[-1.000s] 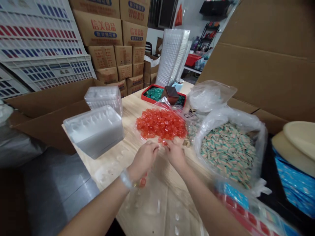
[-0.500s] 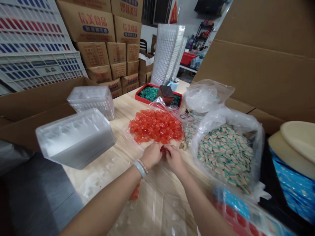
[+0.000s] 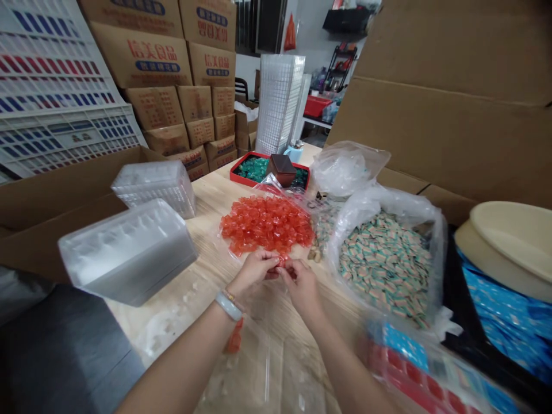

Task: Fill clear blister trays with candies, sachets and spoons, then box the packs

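My left hand (image 3: 257, 268) and my right hand (image 3: 301, 282) meet over the near side of the table, fingertips pinched together on a small red translucent piece (image 3: 282, 261). Fingers cover most of that piece, so its exact kind is hard to make out. Just beyond them lies a heap of orange-red translucent pieces (image 3: 267, 221) on a clear plastic sheet. A few more orange-red pieces (image 3: 234, 339) rest on the table, partly behind my left forearm.
Clear plastic trays (image 3: 129, 253) stand stacked at left. A clear bag (image 3: 340, 230) of small green-and-beige pieces sits at right. Behind the heap, a red tray (image 3: 241, 178) holds green pieces and a brown box (image 3: 281, 170). Cardboard cartons (image 3: 159, 57) rise at the back.
The camera view has shifted slightly. My fingers have turned around the small red piece, and more of it shows between the fingertips. Both hands stay close together.
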A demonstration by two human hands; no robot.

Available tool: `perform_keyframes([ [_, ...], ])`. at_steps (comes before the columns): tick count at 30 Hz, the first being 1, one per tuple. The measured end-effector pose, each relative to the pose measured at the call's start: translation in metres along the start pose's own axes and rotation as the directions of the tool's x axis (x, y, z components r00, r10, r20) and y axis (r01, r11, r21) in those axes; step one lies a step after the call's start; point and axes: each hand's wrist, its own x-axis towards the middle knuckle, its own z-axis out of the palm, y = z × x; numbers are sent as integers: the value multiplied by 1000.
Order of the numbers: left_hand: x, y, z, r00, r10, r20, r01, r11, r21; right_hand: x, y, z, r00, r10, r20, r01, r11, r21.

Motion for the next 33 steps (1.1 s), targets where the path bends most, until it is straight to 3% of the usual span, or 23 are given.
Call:
perform_keyframes([
  [6, -2, -8, 2, 993, 72, -89, -75, 997, -21, 2, -3, -7, 996, -37, 81, 42, 997, -59],
  [12, -2, -13, 9, 992, 87, -89, -96, 989, -109, 4, -10, -8, 986, -75, 148, 57, 991, 118],
  [15, -1, -12, 10, 994, 80, -68, -93, 972, -215, 5, -16, -8, 990, -57, 132, 16, 955, 296],
  [17, 1, -10, 10, 995, 80, -65, -96, 950, -296, 5, -21, -7, 990, 40, 136, -100, 879, 465],
  [20, 2, -2, 11, 993, 92, -74, -114, 914, -390, 7, -30, -7, 965, 165, 202, -260, 670, 696],
  [24, -6, 11, 13, 994, 105, -32, -108, 892, -439, 15, -34, -14, 942, 223, 251, -320, 364, 875],
  [27, -15, 13, 13, 995, 92, 27, -73, 910, -408, 27, -30, -27, 916, 299, 269, -331, 182, 926],
  [30, -21, 8, 12, 998, 56, 27, -42, 923, -383, 36, -28, -39, 890, 359, 282, -334, 90, 938],
  [33, -22, 4, 10, 999, 37, 7, -31, 924, -381, 34, -31, -41, 887, 380, 263, -333, 132, 934],
])
